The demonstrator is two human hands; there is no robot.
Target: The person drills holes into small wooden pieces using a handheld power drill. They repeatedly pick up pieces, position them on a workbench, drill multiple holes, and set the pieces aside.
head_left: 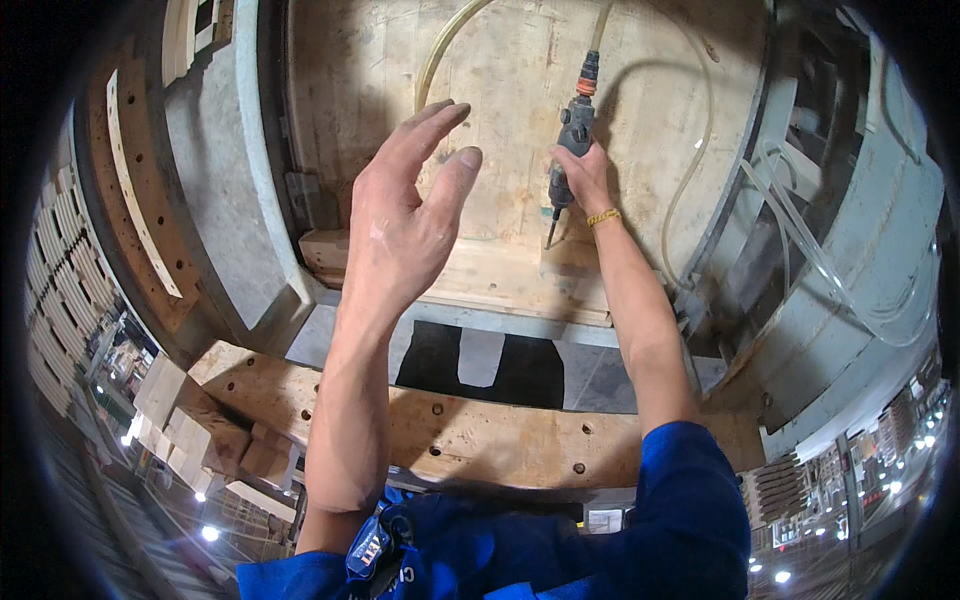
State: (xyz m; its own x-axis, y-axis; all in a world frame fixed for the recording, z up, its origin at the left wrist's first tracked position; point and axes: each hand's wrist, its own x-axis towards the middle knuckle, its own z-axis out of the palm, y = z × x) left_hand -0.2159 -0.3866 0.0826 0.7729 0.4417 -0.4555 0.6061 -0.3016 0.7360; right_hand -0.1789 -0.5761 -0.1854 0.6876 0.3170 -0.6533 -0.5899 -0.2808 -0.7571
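Note:
My right hand (588, 178) is wrapped around a black, straight-bodied air tool (575, 125) with an orange ring near its hose end. A thin bit sticks out of the tool toward me, its tip at or just above a pale wooden block (480, 275) along the near edge of a wooden panel (520, 60). Whether the tip touches the wood I cannot tell. Raised over the left part of the panel, my left hand (405, 225) is empty, with thumb and fingers apart. A yellowish hose (440, 45) curves behind its fingertips.
Grey metal sides frame the panel, including a curved left rim (262, 150). A wooden beam with holes (510, 435) runs across in front of me. Clear tubing (850, 290) loops at the right. Wood blocks (190, 430) are stacked at the lower left.

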